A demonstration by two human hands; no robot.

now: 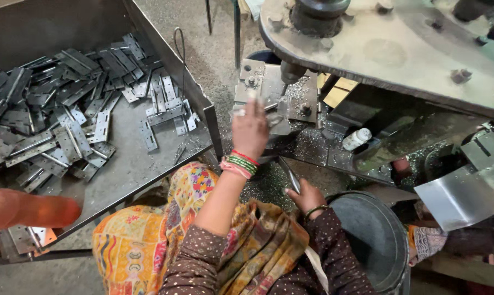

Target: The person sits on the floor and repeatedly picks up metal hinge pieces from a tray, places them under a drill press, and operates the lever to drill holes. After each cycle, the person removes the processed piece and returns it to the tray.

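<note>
My left hand [250, 128] is reaching to the grey steel drill jig [274, 90], fingers blurred, possibly pinching a hinge plate. My right hand [306, 198] is gripping a thin metal strip [289, 173] just below.

Dull grey flat metal hinge plates [66, 109] fill the dark grey steel tray [148, 169]. Red, green and pink glass bangles [239, 163] ring one wrist. The brown sleeve [198, 267] carries small white dots; the draped cloth [132, 240] shows yellow-orange floral print. A small white plastic bottle [357, 138] lies by the grey machine.
</note>
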